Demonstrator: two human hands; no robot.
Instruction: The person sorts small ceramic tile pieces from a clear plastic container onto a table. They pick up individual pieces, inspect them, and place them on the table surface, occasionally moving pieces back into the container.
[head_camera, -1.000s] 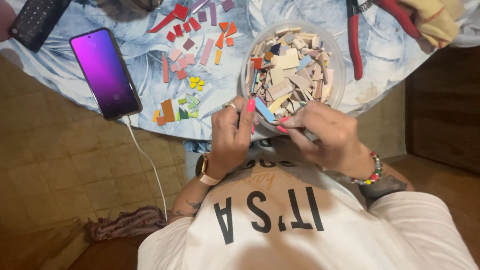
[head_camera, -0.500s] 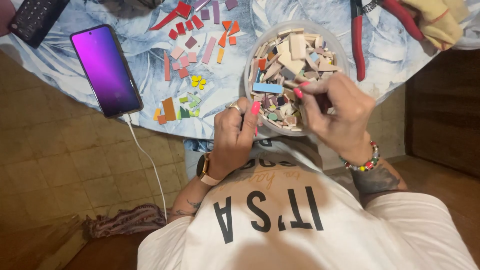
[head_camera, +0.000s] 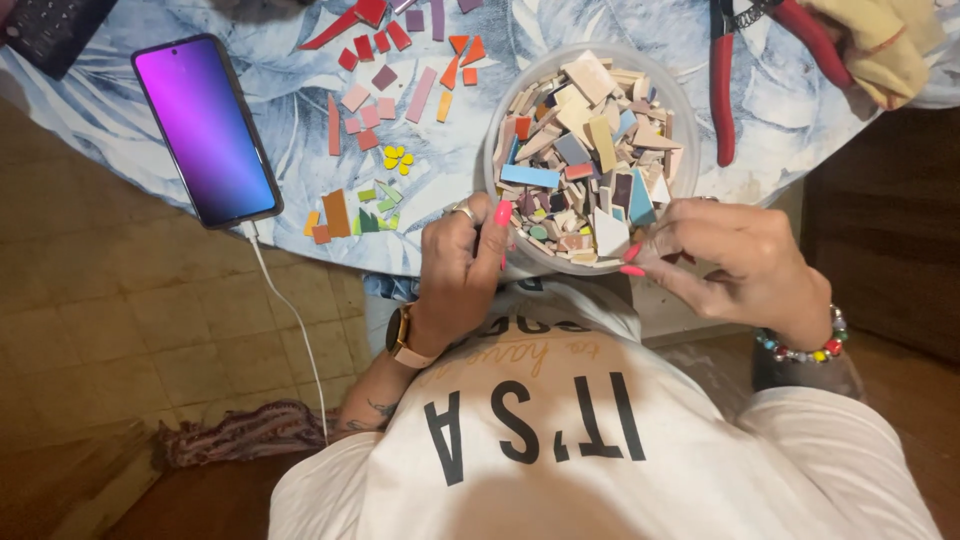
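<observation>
While left hand (head_camera: 462, 262) is gripping bowl (head_camera: 682, 120) rim w/ closed fingers, right hand (head_camera: 735, 262) is pinching a tile (head_camera: 609, 233) at bowl's near edge, on desk (head_camera: 290, 90).

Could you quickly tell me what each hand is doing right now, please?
Left hand: closed in a grip on the near rim of the clear bowl of tile pieces.
Right hand: fingertips pinched at the bowl's edge; whether they hold a piece cannot be told.
</observation>
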